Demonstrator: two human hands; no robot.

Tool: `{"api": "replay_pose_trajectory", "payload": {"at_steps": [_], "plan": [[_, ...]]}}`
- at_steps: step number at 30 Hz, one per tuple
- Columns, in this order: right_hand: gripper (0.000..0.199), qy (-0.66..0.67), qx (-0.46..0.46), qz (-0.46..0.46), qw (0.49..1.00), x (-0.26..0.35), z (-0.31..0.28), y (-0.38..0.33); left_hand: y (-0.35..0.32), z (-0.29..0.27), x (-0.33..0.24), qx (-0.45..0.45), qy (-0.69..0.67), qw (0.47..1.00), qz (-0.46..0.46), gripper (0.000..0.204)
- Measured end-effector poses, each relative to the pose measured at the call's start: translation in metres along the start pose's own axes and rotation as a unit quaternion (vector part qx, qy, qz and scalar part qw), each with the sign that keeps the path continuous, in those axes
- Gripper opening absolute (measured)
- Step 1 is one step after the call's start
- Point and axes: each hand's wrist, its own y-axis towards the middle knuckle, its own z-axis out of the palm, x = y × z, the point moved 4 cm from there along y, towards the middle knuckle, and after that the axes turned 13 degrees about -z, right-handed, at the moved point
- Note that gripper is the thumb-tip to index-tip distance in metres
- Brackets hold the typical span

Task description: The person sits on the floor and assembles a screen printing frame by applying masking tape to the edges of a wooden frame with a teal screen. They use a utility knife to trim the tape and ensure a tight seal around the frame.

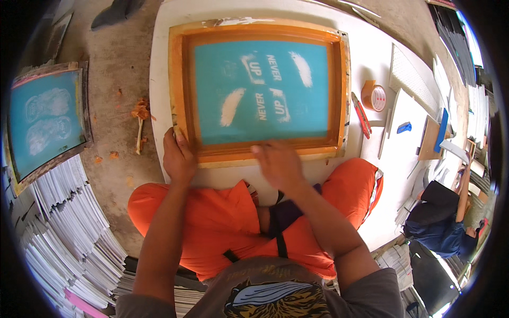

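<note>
A screen printing frame (339, 79) lies on the white board before me. Its turquoise mesh carries pale lettering and white brush-shaped marks, and brown tape lines its inner edges. At the near left corner, my left hand (178, 153) is closed round the frame, thumb on top. My right hand (279, 163) is over the near side of the frame, at the taped edge. Motion smears its fingers, so I cannot make out whether they hold anything. Right of the frame lie a red utility knife (361, 115) and a roll of brown tape (374, 96).
A second turquoise printing screen (45, 122) leans at the left above stacks of paper (69, 212). Crumpled brown tape (140, 111) lies on the floor. A small blue object (404, 127) rests on the right. Another person (440, 222) is at the far right.
</note>
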Motion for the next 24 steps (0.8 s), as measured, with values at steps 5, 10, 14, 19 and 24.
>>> {"api": "replay_pose_trajectory", "payload": {"at_steps": [5, 10, 14, 19, 24], "plan": [[0.048, -0.130, -0.030, 0.087, 0.987, -0.065, -0.051, -0.039, -0.001, -0.003, -0.008, -0.001, -0.004, 1.000, -0.003, 0.045], [0.046, -0.203, -0.039, 0.009, 0.978, -0.046, -0.045, -0.038, 0.000, -0.002, -0.007, -0.014, -0.009, 1.000, 0.015, 0.044], [0.048, -0.177, -0.073, -0.070, 0.979, 0.017, -0.008, -0.005, 0.001, 0.001, -0.002, -0.003, 0.005, 1.000, -0.006, 0.044], [0.056, -0.120, -0.091, -0.122, 0.981, 0.071, 0.045, 0.035, 0.000, 0.001, -0.006, -0.001, 0.013, 1.000, -0.007, 0.044], [0.059, -0.022, -0.043, -0.077, 0.996, 0.087, 0.056, 0.051, 0.002, 0.004, -0.001, -0.001, 0.002, 1.000, -0.007, 0.049]]}}
